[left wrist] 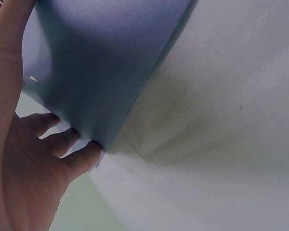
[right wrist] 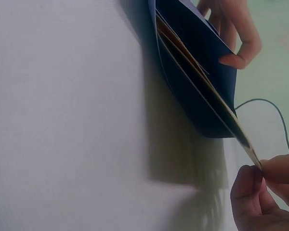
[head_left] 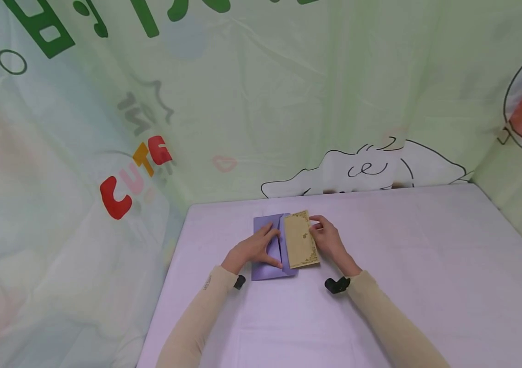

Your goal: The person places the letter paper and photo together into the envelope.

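Note:
A purple envelope [head_left: 265,272] is at the back of the table, its opening facing right. My left hand [head_left: 254,246] holds it, thumb and fingers spread across its left part; in the left wrist view, several fingertips [left wrist: 94,147] touch its edge. From the opening a gold card [head_left: 298,243] with dark ornate corners sticks out to the right. My right hand [head_left: 330,240] pinches the card's right edge between thumb and fingers. The right wrist view shows the card's thin layers [right wrist: 209,89] partly inside the gaping envelope [right wrist: 202,125]. The card's left part is hidden there.
A pale lilac cloth covers the table [head_left: 408,286]. A printed curtain [head_left: 261,102] hangs behind its back edge and along the left side. Black straps [head_left: 337,285] sit at the wrists. A thin dark line [right wrist: 274,106] curves behind the envelope in the right wrist view.

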`<control>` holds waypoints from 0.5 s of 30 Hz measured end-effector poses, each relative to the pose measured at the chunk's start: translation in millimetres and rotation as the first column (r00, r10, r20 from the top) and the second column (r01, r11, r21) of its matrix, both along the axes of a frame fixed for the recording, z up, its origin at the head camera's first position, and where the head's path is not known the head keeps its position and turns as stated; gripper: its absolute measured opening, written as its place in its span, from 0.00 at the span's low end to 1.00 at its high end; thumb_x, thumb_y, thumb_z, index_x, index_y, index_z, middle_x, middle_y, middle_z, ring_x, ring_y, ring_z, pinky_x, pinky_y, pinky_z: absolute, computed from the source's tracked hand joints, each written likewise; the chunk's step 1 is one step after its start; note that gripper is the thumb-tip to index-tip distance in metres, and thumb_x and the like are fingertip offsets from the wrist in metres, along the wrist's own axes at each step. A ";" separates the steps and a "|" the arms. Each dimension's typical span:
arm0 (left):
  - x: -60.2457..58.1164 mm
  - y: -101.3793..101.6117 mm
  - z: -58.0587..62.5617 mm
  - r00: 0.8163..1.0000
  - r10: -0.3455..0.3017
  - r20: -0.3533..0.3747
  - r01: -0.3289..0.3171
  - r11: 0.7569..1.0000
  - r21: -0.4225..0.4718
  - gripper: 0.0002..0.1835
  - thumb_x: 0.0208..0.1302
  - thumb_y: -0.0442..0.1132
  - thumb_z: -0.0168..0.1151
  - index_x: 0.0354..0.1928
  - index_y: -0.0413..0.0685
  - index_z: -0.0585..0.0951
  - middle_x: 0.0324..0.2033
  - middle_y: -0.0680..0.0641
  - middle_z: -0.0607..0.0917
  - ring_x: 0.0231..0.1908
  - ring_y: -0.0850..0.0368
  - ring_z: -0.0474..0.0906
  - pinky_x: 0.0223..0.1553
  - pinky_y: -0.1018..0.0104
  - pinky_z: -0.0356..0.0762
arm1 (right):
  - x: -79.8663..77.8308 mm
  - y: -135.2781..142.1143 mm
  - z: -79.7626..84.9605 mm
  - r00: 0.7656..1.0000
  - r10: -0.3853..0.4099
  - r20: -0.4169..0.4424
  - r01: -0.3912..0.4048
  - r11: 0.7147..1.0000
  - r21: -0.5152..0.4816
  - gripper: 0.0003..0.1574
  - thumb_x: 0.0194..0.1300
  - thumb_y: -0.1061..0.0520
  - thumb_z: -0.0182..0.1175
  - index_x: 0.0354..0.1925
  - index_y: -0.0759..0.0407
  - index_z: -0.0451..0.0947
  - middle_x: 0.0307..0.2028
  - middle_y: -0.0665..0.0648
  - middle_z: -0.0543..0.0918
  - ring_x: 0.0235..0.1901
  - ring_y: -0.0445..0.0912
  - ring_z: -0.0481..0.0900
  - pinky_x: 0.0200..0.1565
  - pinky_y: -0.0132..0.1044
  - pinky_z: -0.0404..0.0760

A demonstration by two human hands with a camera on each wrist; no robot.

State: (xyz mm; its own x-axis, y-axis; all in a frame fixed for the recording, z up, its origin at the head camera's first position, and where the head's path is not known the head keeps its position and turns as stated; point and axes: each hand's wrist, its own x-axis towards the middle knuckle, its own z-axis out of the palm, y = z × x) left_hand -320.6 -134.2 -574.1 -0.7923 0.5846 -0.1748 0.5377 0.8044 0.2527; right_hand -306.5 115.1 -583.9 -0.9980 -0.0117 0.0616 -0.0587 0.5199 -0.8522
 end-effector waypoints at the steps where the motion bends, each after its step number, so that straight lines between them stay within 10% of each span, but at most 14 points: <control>1: -0.1 -0.4 0.4 1.000 -0.003 -0.001 0.003 1.000 0.003 0.52 0.28 0.80 0.59 0.58 0.64 0.60 0.71 0.41 0.49 0.69 0.47 0.49 0.64 0.54 0.61 | 0.0 -2.2 0.4 1.000 0.002 0.002 -0.002 1.000 0.004 0.23 0.66 0.59 0.50 0.59 0.58 0.66 0.41 0.62 0.78 0.39 0.51 0.78 0.37 0.38 0.75; 15: -3.8 -1.5 -5.2 1.000 -0.018 -0.009 0.018 1.000 0.009 0.55 0.28 0.81 0.56 0.62 0.65 0.57 0.71 0.40 0.48 0.70 0.47 0.49 0.64 0.55 0.60 | 0.0 -20.5 2.0 1.000 0.008 -0.008 -0.008 1.000 0.021 0.23 0.66 0.59 0.52 0.59 0.58 0.66 0.39 0.60 0.78 0.36 0.49 0.78 0.35 0.36 0.75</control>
